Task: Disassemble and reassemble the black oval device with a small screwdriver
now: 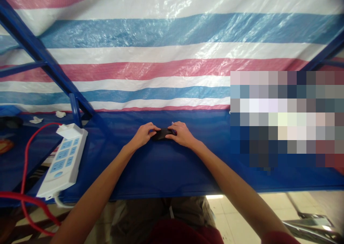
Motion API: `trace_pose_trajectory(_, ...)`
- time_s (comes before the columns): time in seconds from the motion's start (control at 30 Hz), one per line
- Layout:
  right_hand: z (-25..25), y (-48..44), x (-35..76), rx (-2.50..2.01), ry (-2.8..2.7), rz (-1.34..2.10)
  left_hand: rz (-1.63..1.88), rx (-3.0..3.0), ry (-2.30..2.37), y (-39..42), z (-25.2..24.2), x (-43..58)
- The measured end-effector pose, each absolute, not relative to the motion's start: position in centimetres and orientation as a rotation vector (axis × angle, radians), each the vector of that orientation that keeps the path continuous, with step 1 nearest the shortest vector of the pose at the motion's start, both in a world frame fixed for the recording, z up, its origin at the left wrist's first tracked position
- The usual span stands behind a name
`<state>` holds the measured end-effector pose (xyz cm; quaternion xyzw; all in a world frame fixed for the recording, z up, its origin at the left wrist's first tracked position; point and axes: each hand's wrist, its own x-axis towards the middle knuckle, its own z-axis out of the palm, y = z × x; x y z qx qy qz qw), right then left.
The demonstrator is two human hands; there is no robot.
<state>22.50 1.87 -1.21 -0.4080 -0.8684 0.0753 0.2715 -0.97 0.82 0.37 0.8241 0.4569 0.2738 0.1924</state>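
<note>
A small, dark, flattish black object (161,134) lies at the middle of the blue tabletop, between my two hands; its kind I cannot make out. My left hand (145,133) grips its left end, with thumb and fingers closed together on it. On the opposite end, my right hand (181,134) is closed in the same way, its thumb along the near side. Something thin and bluish, like a pen (172,124), sticks up by the right fingers, mostly hidden behind them.
A white power strip (64,158) with a plug in its far end sits at left, near red cables (26,154). Crumpled tissues (36,120) lie farther back. Blue metal posts (53,72) and a striped sheet (150,68) bound the blue table (166,172). The right side is pixelated.
</note>
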Motion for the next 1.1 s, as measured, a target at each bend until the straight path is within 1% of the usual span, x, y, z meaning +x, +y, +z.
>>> trace_pose_trajectory(0.17,-1.2,1.9,22.5,-1.095,-2.343,0.195,0.691,2.306,1.172,0.6,1.1,-1.7)
trace_pose_trajectory(0.5,-1.3,1.8,22.4,-1.092,-2.346,0.197,0.813,2.362,1.321,0.8,0.2,-0.8)
trace_pose_trajectory(0.7,-1.4,1.9,22.5,-1.086,-2.347,0.199,0.769,2.313,1.270,0.8,0.4,-1.1)
trace_pose_trajectory(0.93,-1.4,1.9,22.4,-1.087,-2.339,0.205,0.856,2.254,1.377,0.9,-0.2,-0.6)
trace_pose_trajectory(1.1,-1.4,1.9,22.5,-1.085,-2.333,0.208,0.815,2.230,1.333,1.1,-0.1,-0.9)
